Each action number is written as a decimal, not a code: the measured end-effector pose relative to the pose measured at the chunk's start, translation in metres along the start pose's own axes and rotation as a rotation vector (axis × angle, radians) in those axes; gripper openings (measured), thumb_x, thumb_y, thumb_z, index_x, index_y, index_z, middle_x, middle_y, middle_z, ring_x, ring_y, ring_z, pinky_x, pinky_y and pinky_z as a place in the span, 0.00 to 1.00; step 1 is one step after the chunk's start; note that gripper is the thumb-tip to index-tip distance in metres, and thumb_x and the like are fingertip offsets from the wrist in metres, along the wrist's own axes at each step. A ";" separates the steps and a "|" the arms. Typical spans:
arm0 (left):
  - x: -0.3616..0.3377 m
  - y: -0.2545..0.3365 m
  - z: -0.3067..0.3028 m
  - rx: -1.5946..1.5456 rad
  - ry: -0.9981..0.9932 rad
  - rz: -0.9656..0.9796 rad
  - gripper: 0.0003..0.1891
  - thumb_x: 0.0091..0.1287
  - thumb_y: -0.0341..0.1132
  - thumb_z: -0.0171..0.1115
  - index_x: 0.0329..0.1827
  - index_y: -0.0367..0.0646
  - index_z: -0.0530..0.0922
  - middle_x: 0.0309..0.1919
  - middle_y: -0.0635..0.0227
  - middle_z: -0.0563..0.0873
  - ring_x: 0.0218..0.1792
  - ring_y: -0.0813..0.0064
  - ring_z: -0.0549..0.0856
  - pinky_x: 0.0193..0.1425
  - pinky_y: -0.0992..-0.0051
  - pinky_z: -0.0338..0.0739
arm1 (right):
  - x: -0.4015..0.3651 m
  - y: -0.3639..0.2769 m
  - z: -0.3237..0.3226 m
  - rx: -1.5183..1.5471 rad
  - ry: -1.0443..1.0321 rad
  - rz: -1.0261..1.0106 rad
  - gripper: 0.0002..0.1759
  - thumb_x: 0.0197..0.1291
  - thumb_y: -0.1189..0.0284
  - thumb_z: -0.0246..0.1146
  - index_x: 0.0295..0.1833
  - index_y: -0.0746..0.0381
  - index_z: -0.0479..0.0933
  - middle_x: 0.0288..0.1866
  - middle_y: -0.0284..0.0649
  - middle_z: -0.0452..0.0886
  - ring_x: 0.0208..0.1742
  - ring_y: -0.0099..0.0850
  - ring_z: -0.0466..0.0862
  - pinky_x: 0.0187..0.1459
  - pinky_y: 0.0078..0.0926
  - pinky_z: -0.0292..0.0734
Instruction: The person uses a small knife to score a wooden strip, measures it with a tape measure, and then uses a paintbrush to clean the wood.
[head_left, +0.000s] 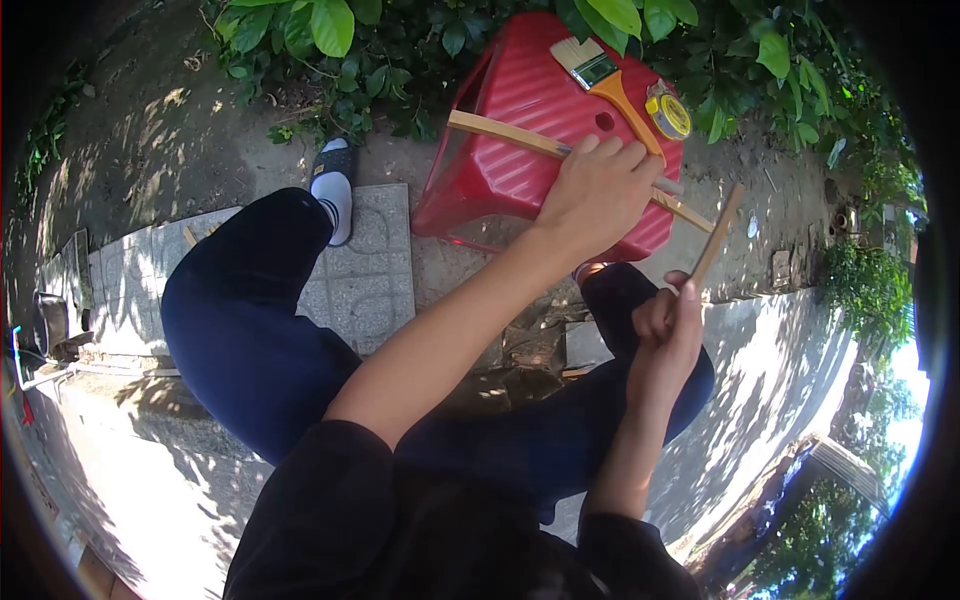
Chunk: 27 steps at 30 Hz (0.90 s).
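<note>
A long wooden strip (507,133) lies across the seat of a red plastic stool (510,85). My left hand (600,190) is closed over its middle, fingers curled down around it. Beside those fingers a short grey end of something (669,185) pokes out, the rest hidden under the hand. My right hand (665,325) is closed around the lower end of a shorter wooden strip (718,238), which slants upward. In this view the shorter strip's middle overlaps the right end of the long one.
On the stool rest a flat paintbrush (615,90) with an orange handle and a yellow tape measure (668,113). Leafy bushes (400,50) crowd the stool's far side. A patterned paving slab (360,270) lies by my slippered foot (333,190).
</note>
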<state>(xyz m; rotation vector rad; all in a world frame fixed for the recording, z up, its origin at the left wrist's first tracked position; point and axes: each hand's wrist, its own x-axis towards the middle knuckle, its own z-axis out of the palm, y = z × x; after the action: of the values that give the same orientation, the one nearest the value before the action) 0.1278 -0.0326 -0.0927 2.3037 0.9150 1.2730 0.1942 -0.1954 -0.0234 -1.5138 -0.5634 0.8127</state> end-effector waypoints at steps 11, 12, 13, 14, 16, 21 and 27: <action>-0.004 -0.001 0.000 0.042 -0.008 0.000 0.08 0.67 0.37 0.66 0.45 0.46 0.82 0.37 0.68 0.82 0.42 0.66 0.82 0.49 0.64 0.71 | 0.003 0.005 0.010 0.234 0.314 -0.229 0.18 0.87 0.57 0.46 0.54 0.62 0.70 0.26 0.26 0.54 0.25 0.18 0.52 0.30 0.21 0.53; -0.003 0.001 0.000 0.033 -0.006 0.010 0.08 0.67 0.37 0.66 0.45 0.46 0.82 0.37 0.69 0.82 0.42 0.66 0.82 0.49 0.64 0.71 | -0.003 0.018 0.015 0.219 0.119 -0.173 0.18 0.87 0.58 0.45 0.54 0.62 0.71 0.25 0.27 0.54 0.26 0.18 0.53 0.30 0.20 0.53; -0.001 0.003 0.000 0.020 -0.008 0.009 0.08 0.66 0.37 0.66 0.45 0.47 0.82 0.36 0.69 0.82 0.42 0.66 0.82 0.49 0.64 0.71 | -0.005 0.017 0.012 0.141 0.029 -0.074 0.19 0.87 0.57 0.46 0.54 0.62 0.72 0.25 0.27 0.55 0.26 0.18 0.53 0.30 0.20 0.53; 0.000 0.002 -0.002 0.015 -0.006 0.005 0.08 0.66 0.37 0.66 0.45 0.47 0.82 0.36 0.69 0.82 0.42 0.66 0.82 0.49 0.64 0.71 | -0.006 0.013 0.012 0.063 -0.072 0.025 0.20 0.87 0.57 0.46 0.53 0.63 0.73 0.25 0.27 0.55 0.26 0.18 0.53 0.30 0.20 0.53; -0.004 -0.001 -0.002 0.023 0.005 -0.001 0.08 0.66 0.37 0.66 0.45 0.47 0.82 0.36 0.69 0.82 0.41 0.66 0.82 0.49 0.64 0.71 | -0.001 0.002 0.009 0.126 -0.021 0.051 0.21 0.87 0.57 0.45 0.53 0.63 0.73 0.25 0.27 0.55 0.26 0.17 0.53 0.31 0.20 0.53; -0.003 0.001 -0.001 0.052 0.010 -0.008 0.08 0.66 0.37 0.66 0.45 0.48 0.82 0.36 0.69 0.82 0.41 0.67 0.82 0.49 0.64 0.71 | -0.009 0.016 0.018 0.101 -0.132 0.091 0.19 0.86 0.57 0.46 0.54 0.63 0.71 0.24 0.27 0.55 0.25 0.18 0.53 0.30 0.21 0.51; -0.004 0.000 -0.001 0.042 0.001 -0.005 0.08 0.66 0.37 0.67 0.45 0.48 0.82 0.36 0.70 0.83 0.42 0.67 0.82 0.49 0.63 0.71 | 0.000 0.017 0.013 0.297 0.203 -0.158 0.17 0.86 0.59 0.47 0.54 0.63 0.71 0.26 0.27 0.57 0.25 0.19 0.54 0.30 0.22 0.53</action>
<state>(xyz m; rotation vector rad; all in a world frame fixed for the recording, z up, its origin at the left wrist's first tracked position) 0.1259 -0.0353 -0.0948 2.3313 0.9556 1.2643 0.1825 -0.1894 -0.0403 -1.2436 -0.3873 0.5837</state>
